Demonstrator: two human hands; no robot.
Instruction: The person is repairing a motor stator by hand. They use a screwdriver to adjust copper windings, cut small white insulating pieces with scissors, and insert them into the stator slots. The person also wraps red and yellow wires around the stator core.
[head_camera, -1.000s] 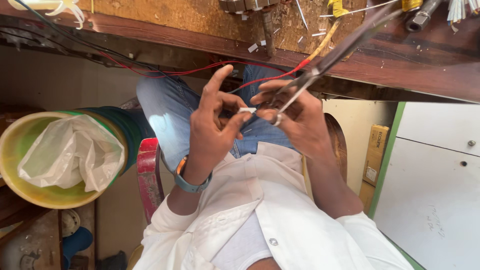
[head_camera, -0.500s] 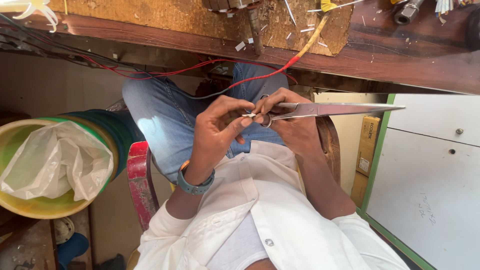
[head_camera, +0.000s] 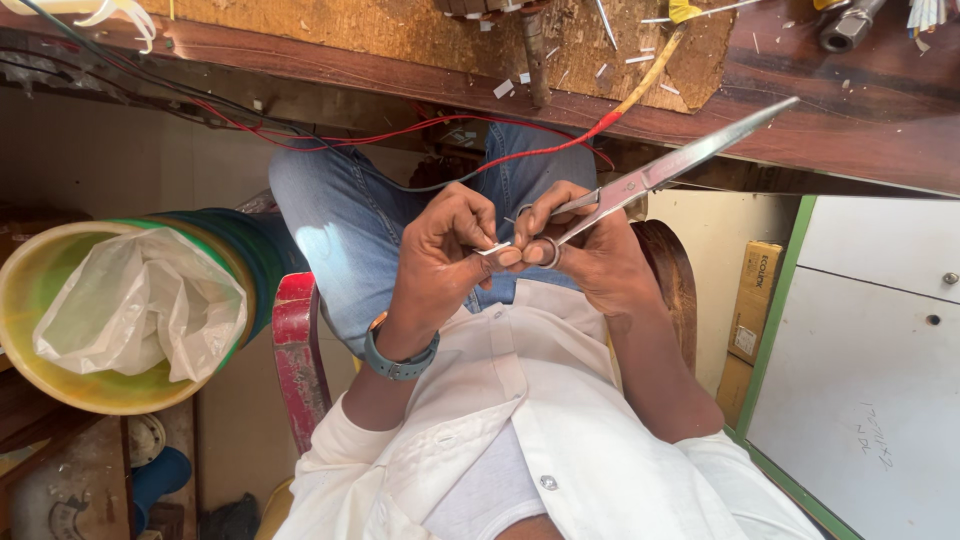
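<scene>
Your right hand (head_camera: 590, 255) grips closed scissors (head_camera: 660, 175); your left hand (head_camera: 445, 255) pinches a small white strip (head_camera: 493, 248) beside them.

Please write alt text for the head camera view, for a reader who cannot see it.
A seated person's left hand and right hand pinch a small white piece, the right also holding long steel scissors. Red wires hang from the wooden bench; a lined yellow bin stands beside.
</scene>
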